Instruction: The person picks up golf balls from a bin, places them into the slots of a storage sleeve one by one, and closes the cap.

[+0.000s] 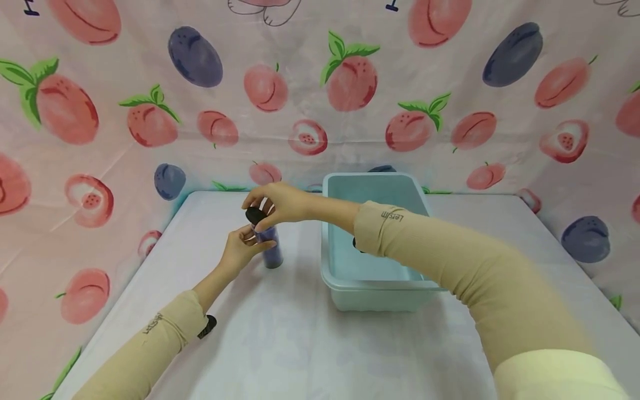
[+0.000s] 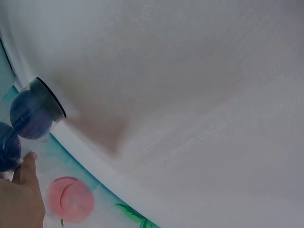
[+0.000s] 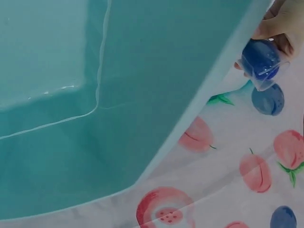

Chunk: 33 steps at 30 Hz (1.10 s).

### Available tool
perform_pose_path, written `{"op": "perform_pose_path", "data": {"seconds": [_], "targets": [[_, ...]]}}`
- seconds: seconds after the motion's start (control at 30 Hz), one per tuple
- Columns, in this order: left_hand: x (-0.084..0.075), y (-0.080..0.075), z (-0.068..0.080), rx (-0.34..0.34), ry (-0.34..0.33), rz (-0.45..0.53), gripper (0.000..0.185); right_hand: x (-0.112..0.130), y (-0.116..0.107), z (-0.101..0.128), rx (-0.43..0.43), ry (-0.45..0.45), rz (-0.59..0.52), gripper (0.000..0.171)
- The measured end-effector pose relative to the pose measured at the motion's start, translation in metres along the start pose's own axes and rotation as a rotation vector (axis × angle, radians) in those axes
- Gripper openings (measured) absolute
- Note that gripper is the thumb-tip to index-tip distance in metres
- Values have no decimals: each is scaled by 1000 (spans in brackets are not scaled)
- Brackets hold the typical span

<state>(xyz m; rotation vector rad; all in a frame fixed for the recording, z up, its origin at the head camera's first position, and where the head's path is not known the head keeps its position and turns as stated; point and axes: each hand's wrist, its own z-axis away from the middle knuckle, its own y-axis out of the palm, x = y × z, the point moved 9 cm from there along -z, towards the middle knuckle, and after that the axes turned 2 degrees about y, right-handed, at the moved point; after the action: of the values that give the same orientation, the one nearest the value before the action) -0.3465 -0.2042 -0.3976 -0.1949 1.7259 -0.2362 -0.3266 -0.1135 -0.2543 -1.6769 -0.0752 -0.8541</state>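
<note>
The small see-through bottle (image 1: 270,248) of blue stuff stands on the desk (image 1: 280,333) beside the blue tub (image 1: 372,278), left hand (image 1: 239,249) wrapped round its smooth, probably slippery middle, right hand (image 1: 280,204) pinching its black cap (image 1: 255,215); it looks light, so hold it low.

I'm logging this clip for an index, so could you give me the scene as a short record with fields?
left hand: grips the blue bottle upright on the table
right hand: pinches the black cap at the bottle's top
bin: pale teal, to the right of the bottle
backdrop: fruit-print cloth
</note>
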Motion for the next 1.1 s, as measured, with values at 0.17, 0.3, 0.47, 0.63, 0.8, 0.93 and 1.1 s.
{"op": "perform_pose_path", "data": {"seconds": [0.17, 0.3, 0.47, 0.63, 0.8, 0.93, 1.1], "targets": [[0, 3, -2, 13, -15, -1, 51, -8, 2, -7, 18, 3, 32, 48], [0, 5, -3, 22, -30, -16, 52, -15, 1, -12, 26, 32, 50, 47], [-1, 7, -3, 32, -42, -33, 57, -22, 1, -17, 41, 53, 65, 46], [1, 7, -2, 35, -52, -44, 57, -26, 8, -21, 107, 83, 136, 44], [4, 4, 1, 20, -65, -41, 52, -22, 16, -30, 188, 95, 242, 44], [3, 2, 2, 8, -50, -34, 51, -20, 22, -36, 238, 103, 310, 42], [5, 1, 3, 12, -61, -20, 53, -25, 32, -40, 289, 126, 412, 43]]}}
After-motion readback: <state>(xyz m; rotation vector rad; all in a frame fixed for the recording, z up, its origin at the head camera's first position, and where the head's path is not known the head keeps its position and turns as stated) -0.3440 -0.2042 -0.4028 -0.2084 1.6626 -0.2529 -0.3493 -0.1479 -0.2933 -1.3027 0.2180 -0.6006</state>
